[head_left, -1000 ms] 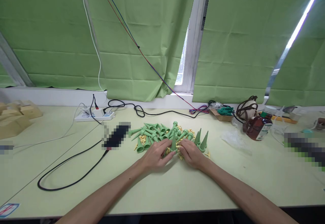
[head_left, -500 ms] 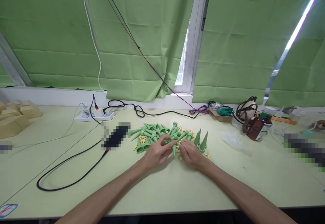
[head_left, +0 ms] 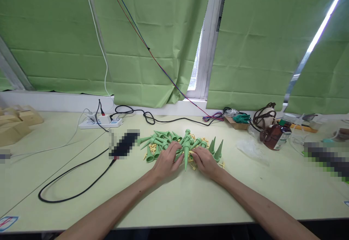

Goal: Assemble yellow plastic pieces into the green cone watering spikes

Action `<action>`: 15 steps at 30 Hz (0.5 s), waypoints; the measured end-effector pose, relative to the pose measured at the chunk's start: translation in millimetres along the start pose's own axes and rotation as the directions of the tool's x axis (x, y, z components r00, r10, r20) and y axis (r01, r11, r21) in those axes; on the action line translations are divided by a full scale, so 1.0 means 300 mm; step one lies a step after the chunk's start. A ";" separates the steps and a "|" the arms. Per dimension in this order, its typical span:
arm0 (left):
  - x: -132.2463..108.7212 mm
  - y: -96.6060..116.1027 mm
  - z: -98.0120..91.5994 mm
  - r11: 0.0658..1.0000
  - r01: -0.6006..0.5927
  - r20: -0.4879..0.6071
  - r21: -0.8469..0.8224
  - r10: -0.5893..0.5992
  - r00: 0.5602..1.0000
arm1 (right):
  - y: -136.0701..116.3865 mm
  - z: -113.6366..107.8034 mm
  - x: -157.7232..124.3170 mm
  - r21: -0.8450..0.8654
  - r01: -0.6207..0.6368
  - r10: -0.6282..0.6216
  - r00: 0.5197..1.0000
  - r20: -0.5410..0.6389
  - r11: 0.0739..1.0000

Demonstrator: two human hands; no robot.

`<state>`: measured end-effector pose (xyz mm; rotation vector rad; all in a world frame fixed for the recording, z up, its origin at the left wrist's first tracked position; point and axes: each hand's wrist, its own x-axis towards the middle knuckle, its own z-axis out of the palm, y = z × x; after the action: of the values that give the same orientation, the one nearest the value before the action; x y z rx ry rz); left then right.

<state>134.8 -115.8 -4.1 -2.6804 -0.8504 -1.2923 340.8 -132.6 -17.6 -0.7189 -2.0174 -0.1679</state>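
Observation:
A green plastic spike (head_left: 186,156) lies between my hands, its tip pointing down toward me. My left hand (head_left: 167,162) is closed at its left side, fingers curled by the wide collar. From the right, my right hand (head_left: 205,162) pinches a small yellow plastic piece (head_left: 191,152) close to the spike; whether the two touch is hard to tell. Behind and beside my hands spreads a pile of green cone-shaped spikes (head_left: 149,155), with loose small yellow pieces (head_left: 153,148) among them. Two spikes (head_left: 218,151) stand point-up right of the pile.
A blurred dark device (head_left: 124,145) with a black cable lies to the left. Farther back are a power strip (head_left: 114,123) and yellow blocks (head_left: 16,129). To the right are a clear plastic bag (head_left: 252,151), a brown bottle (head_left: 277,136) and a small cardboard box (head_left: 236,123).
The spike between my hands has turned, showing its collar and more of its length toward me. My left fingers have shifted to its left side. My right hand has opened slightly around the yellow piece.

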 end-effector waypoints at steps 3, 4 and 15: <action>0.004 0.006 -0.002 1.000 -0.006 0.022 0.000 0.006 1.000 | 0.001 -0.002 0.001 0.006 -0.001 0.001 1.000 -0.013 1.000; 0.005 0.008 -0.003 1.000 -0.009 0.028 0.000 0.009 1.000 | 0.001 -0.002 0.000 0.009 -0.005 0.005 1.000 -0.012 1.000; 0.011 -0.004 0.000 0.996 -0.071 0.018 -0.057 0.072 0.997 | 0.000 -0.009 0.009 0.006 -0.009 0.009 1.000 -0.016 1.000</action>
<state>135.9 -113.2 -1.9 -2.7435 -0.7233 -1.2951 341.8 -132.6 -13.9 -0.7208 -1.9988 -0.1624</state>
